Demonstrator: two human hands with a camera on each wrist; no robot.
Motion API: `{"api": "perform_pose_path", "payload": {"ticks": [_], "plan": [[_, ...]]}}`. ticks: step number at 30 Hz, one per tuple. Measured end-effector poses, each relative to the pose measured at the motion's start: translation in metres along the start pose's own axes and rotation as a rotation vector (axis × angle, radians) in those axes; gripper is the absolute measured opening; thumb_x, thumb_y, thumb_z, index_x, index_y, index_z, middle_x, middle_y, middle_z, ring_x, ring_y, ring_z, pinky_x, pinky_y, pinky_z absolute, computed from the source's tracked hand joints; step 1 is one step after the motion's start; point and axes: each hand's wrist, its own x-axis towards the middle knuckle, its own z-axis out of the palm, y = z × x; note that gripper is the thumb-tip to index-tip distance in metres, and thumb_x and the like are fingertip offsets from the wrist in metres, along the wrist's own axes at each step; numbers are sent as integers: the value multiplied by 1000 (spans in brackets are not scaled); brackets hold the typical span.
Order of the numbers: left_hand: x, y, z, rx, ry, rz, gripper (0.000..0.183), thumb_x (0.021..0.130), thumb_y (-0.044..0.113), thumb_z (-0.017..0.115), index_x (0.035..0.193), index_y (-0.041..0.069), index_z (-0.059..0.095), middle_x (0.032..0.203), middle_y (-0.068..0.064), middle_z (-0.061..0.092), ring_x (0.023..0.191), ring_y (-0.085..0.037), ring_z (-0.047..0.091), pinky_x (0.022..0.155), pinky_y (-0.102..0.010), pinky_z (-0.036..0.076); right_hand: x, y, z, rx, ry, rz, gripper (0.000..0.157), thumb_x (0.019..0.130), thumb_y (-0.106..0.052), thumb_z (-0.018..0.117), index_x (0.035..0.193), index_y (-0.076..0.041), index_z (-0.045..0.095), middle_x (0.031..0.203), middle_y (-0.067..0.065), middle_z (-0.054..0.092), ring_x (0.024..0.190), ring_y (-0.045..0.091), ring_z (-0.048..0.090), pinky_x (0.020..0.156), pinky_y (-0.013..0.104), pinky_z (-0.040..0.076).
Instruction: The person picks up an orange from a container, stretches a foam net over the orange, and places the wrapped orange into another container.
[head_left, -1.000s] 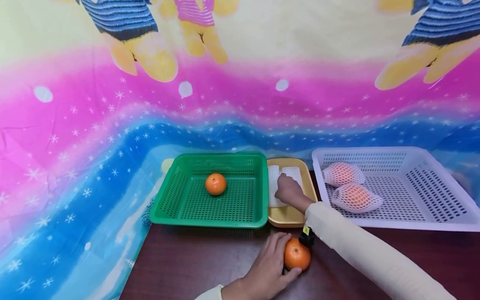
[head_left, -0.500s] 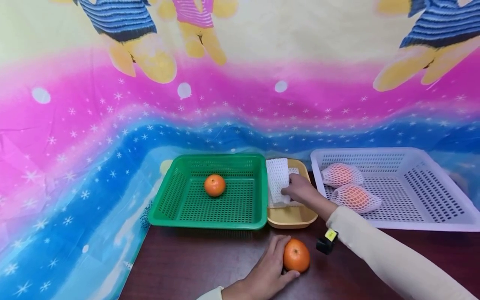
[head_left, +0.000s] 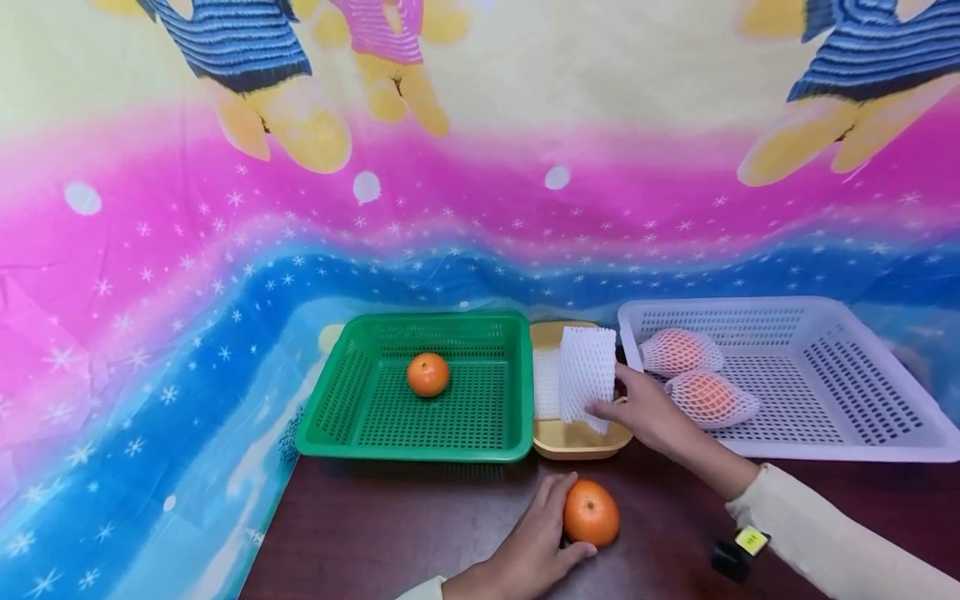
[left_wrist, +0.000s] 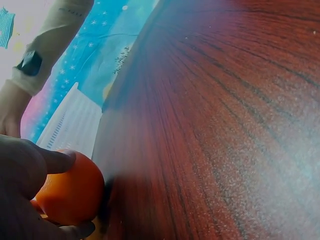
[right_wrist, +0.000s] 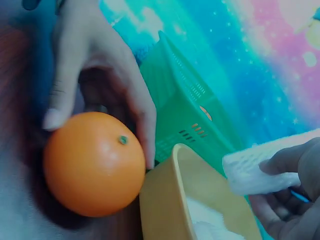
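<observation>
A printed backdrop (head_left: 465, 200) with toy bears and snowflakes stood behind everything. At the left, the green basket (head_left: 416, 452) held a single bare fruit (head_left: 428, 375), and its perforated wall faced the dark wooden table (head_left: 360, 525).

Next came the left hand (head_left: 525, 542), its thumb and fingers gripping the orange fruit (head_left: 591, 512) from opposite sides as it rested on the table in front of the tray; the right wrist view showed the greenish stem mark on its skin.

Behind that, between the two baskets, sat the tan tray (head_left: 555, 439), with a flat white net (head_left: 547, 383) lying inside. Over it the right hand (head_left: 648, 410) pinched the foam sleeve (head_left: 587, 371) between thumb and fingers, the sleeve flattened.

Farther right, the white basket (head_left: 862, 452) held two net-wrapped fruits (head_left: 708, 398) near its left wall. Below, at the cream sleeve (head_left: 832, 521), hung a black device (head_left: 731, 561) bearing a yellow label (head_left: 752, 540), its dark characters too small to read.
</observation>
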Motion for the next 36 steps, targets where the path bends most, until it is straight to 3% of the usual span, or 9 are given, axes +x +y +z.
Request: {"api": "perform_pose_path", "payload": {"ticks": [6,12,20,25,30,33,36], "plan": [[0,1,1,32,33,42,82,90,33,79,152,0,38,145,-9,45,130,-16,54,108,-28,49,-30,3,-5,-61,65,-95,50,88,-25,81,128,-1,64,108,10,74,87,14,66,70,23,54],[0,-1,0,29,60,56,82,89,33,81,152,1,38,145,-7,46,129,-14,55,107,-28,49,-53,3,-2,6,76,-94,48,85,-23,84,124,-2,67,108,12,74,83,6,68,67,23,58],[3,3,-11,-10,113,60,82,92,40,76,156,14,32,147,-2,45,131,-12,53,108,-31,49,-70,0,10,-17,138,-202,47,80,-19,88,121,-6,69,106,7,74,85,-1,64,67,23,57],[9,16,-29,-137,255,121,65,100,28,66,156,17,34,142,-1,51,128,-14,55,104,-33,53,-74,-5,13,3,105,-241,47,80,-19,88,122,-6,68,107,7,73,88,-1,63,68,23,58],[17,24,-43,-317,451,246,36,98,11,67,133,10,57,119,-5,63,107,-14,66,86,-28,60,-77,-11,14,18,94,-272,47,81,-16,88,122,-6,68,107,5,73,86,-1,63,67,23,57],[20,26,-48,-340,539,277,21,96,9,69,117,8,65,106,-6,67,94,-13,67,78,-24,60,-78,-12,14,46,73,-280,48,81,-15,87,124,-5,67,107,7,73,85,0,64,67,24,58],[22,26,-52,-318,591,278,13,95,9,71,108,9,68,100,-3,69,90,-11,66,77,-23,58,-79,-11,14,162,-29,-256,56,84,-17,85,132,-1,61,116,15,71,93,1,67,75,25,59]]}}
